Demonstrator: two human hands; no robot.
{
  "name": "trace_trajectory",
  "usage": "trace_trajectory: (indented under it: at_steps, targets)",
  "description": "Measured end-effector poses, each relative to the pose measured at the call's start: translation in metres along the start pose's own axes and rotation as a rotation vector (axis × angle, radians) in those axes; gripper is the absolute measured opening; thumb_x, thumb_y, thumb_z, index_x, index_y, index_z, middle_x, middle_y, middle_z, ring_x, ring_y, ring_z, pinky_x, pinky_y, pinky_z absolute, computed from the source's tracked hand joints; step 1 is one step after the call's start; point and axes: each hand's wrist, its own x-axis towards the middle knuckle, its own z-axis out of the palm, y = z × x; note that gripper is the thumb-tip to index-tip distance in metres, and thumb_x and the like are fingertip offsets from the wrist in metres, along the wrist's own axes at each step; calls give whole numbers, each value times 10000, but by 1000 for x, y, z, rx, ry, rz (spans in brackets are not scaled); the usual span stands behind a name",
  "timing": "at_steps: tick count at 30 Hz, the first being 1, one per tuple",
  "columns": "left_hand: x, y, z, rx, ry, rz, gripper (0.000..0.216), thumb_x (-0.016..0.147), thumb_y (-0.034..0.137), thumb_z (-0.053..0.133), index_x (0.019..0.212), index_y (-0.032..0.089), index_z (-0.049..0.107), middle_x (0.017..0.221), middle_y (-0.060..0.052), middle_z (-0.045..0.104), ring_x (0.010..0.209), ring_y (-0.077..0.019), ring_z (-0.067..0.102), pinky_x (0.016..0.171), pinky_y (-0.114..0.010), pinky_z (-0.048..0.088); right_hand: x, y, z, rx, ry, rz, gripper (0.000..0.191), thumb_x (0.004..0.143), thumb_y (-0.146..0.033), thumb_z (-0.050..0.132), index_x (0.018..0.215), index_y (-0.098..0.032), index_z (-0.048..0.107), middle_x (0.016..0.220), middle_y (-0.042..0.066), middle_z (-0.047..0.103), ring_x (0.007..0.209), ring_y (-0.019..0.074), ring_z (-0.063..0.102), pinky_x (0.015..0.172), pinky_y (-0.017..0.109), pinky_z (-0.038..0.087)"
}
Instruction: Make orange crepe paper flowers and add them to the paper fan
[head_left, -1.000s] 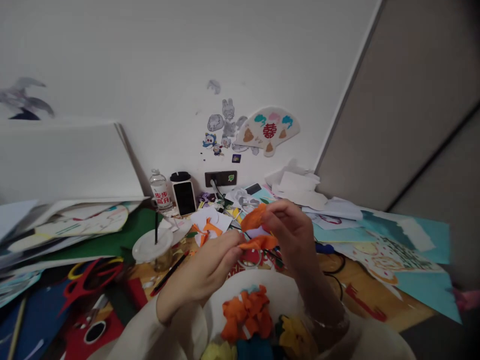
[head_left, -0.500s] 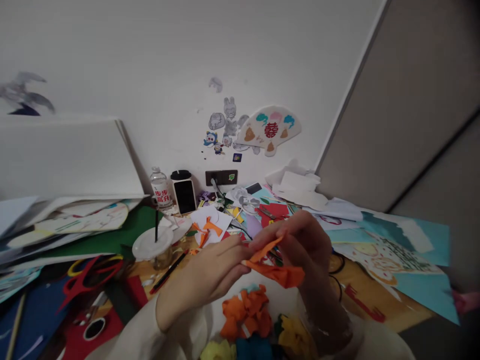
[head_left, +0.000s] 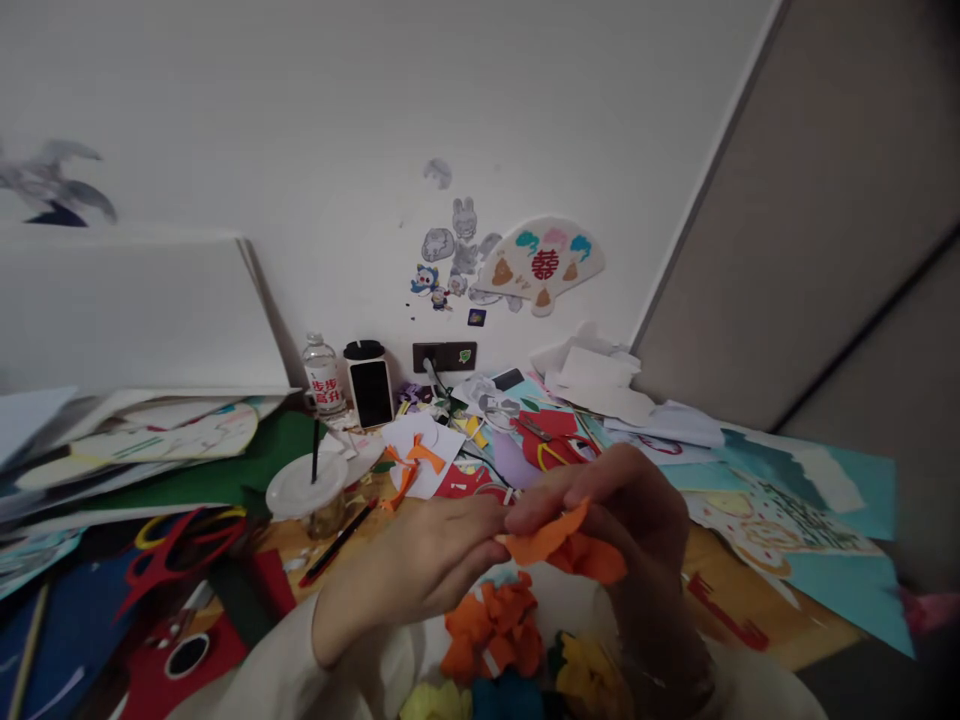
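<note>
1. Two hands grip one crumpled orange paper scrap (head_left: pixel 562 540): the left hand (head_left: pixel 424 575) and right hand (head_left: pixel 630 510) pinch it between their fingers.
2. It sits above a white bowl (head_left: pixel 577 595), not touching.
3. Inside lie an orange paper heap (head_left: pixel 491 630), yellow paper (head_left: pixel 589 680) and teal paper (head_left: pixel 506 700).
4. Red-handled scissors (head_left: pixel 176 560) lie left, well apart.

Left hand (head_left: pixel 420 572) and right hand (head_left: pixel 622 510) have a crinkly orange paper piece (head_left: pixel 559 540) pinched between them, right above a white dish (head_left: pixel 579 600) piled with orange paper scraps (head_left: pixel 491 630), red scissors (head_left: pixel 184 560) lying off on the messy desk (head_left: pixel 720 600).
</note>
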Motion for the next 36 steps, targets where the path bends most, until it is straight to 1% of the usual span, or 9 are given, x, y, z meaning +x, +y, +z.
trace_trajectory:
  at_steps: [3, 7, 13, 17, 21, 25, 29, 33, 36]
  targets:
    - [1, 2, 2, -23, -4, -8, 449, 979, 349, 206, 884, 153, 599, 776, -81, 652, 712, -164, 610, 649, -236, 457, 0, -1, -2, -35, 23, 11, 16, 871, -271, 594, 856, -266, 591, 762, 25, 724, 662, 189, 681, 594, 326, 552]
    - [3, 3, 4, -83, -34, 2, 457, 980, 351, 202, 790, 151, 565, 695, -66, 620, 641, -152, 578, 613, -235, 429, 1, -3, -4, -42, -12, 11, 35, 885, -230, 573, 874, -260, 587, 786, 21, 727, 683, 181, 682, 612, 313, 549]
    - [6, 4, 7, -194, -58, -2, 523, 981, 383, 152, 775, 145, 570, 642, -44, 578, 609, -138, 540, 601, -231, 414, 1, -7, -6, -39, -39, 66, 48, 884, -202, 560, 845, -230, 564, 780, 38, 712, 576, 150, 642, 436, 242, 491]
    - [6, 2, 11, -258, -14, 1, 574, 975, 429, 119, 749, 144, 563, 609, -26, 534, 563, -121, 492, 559, -226, 392, -2, -6, -6, -48, 1, 103, 52, 883, -208, 557, 833, -221, 553, 777, 34, 695, 566, 151, 635, 440, 245, 494]
    - [7, 1, 13, -295, 42, 31, 511, 985, 381, 160, 698, 163, 523, 652, -26, 564, 593, -108, 511, 589, -207, 406, -3, -7, -5, -67, 32, 120, 59, 882, -217, 562, 827, -225, 543, 769, 30, 690, 620, 168, 658, 472, 245, 502]
    - [8, 2, 15, -173, 161, 61, 440, 985, 329, 217, 732, 161, 536, 607, -13, 546, 542, -108, 492, 537, -206, 394, -3, -7, -4, -151, 66, 100, 74, 876, -238, 575, 810, -219, 546, 764, 35, 688, 678, 187, 672, 542, 271, 529]
    - [10, 4, 16, 7, 283, 78, 346, 983, 290, 254, 898, 141, 555, 636, -20, 595, 564, -115, 535, 531, -198, 407, -5, -6, -3, -179, 119, 111, 81, 876, -265, 574, 810, -220, 560, 778, 42, 695, 691, 195, 677, 596, 302, 552]
    - [10, 2, 17, 64, 303, 135, 286, 980, 274, 265, 1021, 168, 528, 689, -22, 634, 604, -125, 581, 558, -200, 432, -6, -9, -1, -125, 86, 110, 51, 878, -260, 575, 835, -235, 565, 800, 34, 716, 712, 186, 682, 615, 292, 559]
    - [8, 0, 19, 55, 283, 118, 300, 982, 297, 248, 1084, 185, 508, 683, -15, 628, 584, -128, 585, 546, -208, 432, -7, -11, 1, -120, 52, 85, 35, 888, -233, 559, 858, -238, 577, 821, 31, 723, 741, 176, 682, 643, 280, 558]
